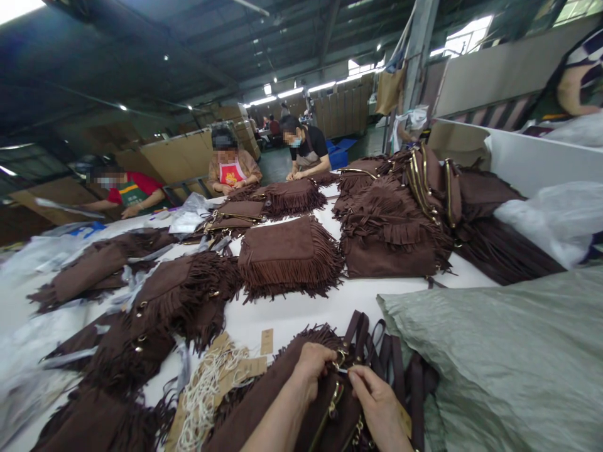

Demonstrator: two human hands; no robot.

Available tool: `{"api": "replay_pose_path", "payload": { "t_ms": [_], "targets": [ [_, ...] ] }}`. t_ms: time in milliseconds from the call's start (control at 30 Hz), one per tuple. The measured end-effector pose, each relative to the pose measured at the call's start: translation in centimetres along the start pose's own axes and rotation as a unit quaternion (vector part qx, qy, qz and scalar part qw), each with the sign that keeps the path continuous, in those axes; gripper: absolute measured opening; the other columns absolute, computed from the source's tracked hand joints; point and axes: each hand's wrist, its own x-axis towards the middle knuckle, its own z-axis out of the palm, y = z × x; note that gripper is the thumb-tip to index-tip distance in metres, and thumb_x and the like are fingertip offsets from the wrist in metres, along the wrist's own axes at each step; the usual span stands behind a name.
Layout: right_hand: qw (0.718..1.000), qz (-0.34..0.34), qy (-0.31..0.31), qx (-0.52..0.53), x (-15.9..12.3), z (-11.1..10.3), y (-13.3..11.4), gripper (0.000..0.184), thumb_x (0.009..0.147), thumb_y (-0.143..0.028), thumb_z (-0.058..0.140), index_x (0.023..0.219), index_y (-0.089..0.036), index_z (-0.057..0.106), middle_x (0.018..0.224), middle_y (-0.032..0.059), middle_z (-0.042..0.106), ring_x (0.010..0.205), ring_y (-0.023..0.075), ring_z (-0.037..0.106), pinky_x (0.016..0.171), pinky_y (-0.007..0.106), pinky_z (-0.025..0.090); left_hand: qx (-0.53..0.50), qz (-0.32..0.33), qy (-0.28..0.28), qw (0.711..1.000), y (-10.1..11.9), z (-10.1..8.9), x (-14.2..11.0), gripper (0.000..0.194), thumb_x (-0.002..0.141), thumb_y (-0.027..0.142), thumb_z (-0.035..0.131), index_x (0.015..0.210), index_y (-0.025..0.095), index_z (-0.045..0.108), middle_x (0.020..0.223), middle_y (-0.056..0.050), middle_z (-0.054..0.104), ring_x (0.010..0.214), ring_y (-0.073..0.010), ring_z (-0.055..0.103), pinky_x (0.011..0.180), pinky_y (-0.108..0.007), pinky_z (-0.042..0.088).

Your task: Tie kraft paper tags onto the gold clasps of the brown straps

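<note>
A brown fringed suede bag (pixel 277 389) lies at the near edge of the white table (pixel 301 311). My left hand (pixel 311 370) is closed in a pinch on the gold metal ring (pixel 340 359) at the bag's top. My right hand (pixel 379 408) is also closed, fingertips pinched at the same ring and the zipper end, with dark brown straps (pixel 391 358) fanned out just behind. What my right fingers hold is too small to name. A heap of kraft paper tags with white strings (pixel 211 383) sits left of my hands.
Several more brown fringed bags (pixel 289 254) are piled across the table, with a tall stack (pixel 400 213) at the right. A grey-green woven sack (pixel 509 351) covers the near right. Three people work at the far side. Clear plastic bags (pixel 28 351) lie at the left.
</note>
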Motion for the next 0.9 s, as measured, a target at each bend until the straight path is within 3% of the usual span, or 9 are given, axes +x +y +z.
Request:
{"api": "replay_pose_path", "payload": {
  "t_ms": [333,600,900],
  "targets": [
    [0.999,0.035,-0.028,0.006,0.4,0.4,-0.2,0.031,0.069,-0.047,0.045,0.068,-0.022,0.062,0.062,-0.0002,0.061,0.062,0.0184,0.054,0.060,0.026,0.040,0.008,0.014,-0.006,1.000,-0.1,0.1,-0.4,0.016,0.049,0.018,0.060,0.039,0.015,0.047,0.033,0.007,0.037,0.034,-0.0057,0.029,0.039,-0.023,0.018],
    [0.988,0.126,-0.074,0.056,1.0,0.1,-1.2,0.033,0.059,-0.048,0.048,0.061,-0.018,0.061,0.048,-0.0038,0.046,0.050,0.0138,0.042,0.051,0.026,0.032,0.012,0.017,0.006,1.000,0.0,0.0,-0.9,0.021,0.052,0.017,0.057,0.038,0.017,0.041,0.030,0.008,0.032,0.033,-0.0054,0.025,0.040,-0.023,0.016],
    [0.983,0.134,-0.092,0.089,1.4,0.3,-1.7,0.030,0.054,-0.043,0.050,0.059,-0.017,0.064,0.042,-0.0047,0.044,0.047,0.0126,0.039,0.050,0.026,0.029,0.000,0.012,0.011,1.000,-0.3,0.0,-1.2,0.022,0.054,0.020,0.058,0.039,0.017,0.041,0.030,0.007,0.035,0.034,-0.0055,0.027,0.041,-0.022,0.017]
  ]
}}
